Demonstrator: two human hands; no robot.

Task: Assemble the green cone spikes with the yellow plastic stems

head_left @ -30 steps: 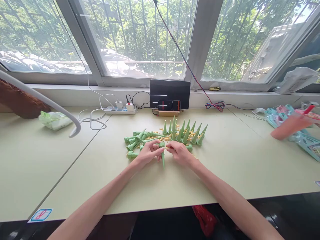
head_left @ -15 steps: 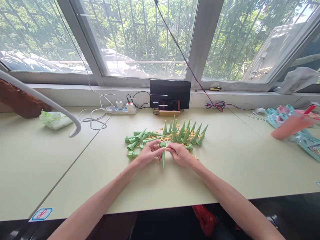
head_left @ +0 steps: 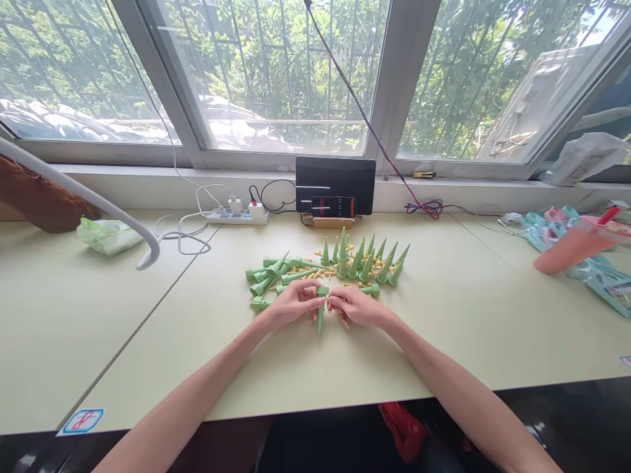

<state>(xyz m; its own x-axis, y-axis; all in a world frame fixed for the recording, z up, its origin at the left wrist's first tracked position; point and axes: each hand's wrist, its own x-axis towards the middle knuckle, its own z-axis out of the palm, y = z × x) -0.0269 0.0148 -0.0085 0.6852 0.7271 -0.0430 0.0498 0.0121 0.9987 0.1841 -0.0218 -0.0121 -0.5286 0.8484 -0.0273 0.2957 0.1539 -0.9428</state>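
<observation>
My left hand (head_left: 298,301) is closed around the capped top of a green plastic spike (head_left: 321,316), whose tip points down toward me. Pinched in the fingers of my right hand (head_left: 355,306) is a small yellow piece (head_left: 328,301), held against or just beside the spike's right side; I cannot tell whether they touch. Left of my hands lies a heap of green spikes (head_left: 269,279) on their sides. Behind my right hand, several more green spikes (head_left: 367,263) stand point up, with loose yellow pieces (head_left: 331,274) scattered around them.
A dark tablet (head_left: 335,177) and a phone (head_left: 334,207) lean at the back of the table. A power strip (head_left: 238,215) with cables stands left of them. A pink drink cup (head_left: 572,248) tilts at the right. A white curved bar (head_left: 98,200) crosses the left side.
The spike has shifted slightly down and its tip has swung a little left. My right hand has moved slightly down, with the yellow piece still in its fingers.
</observation>
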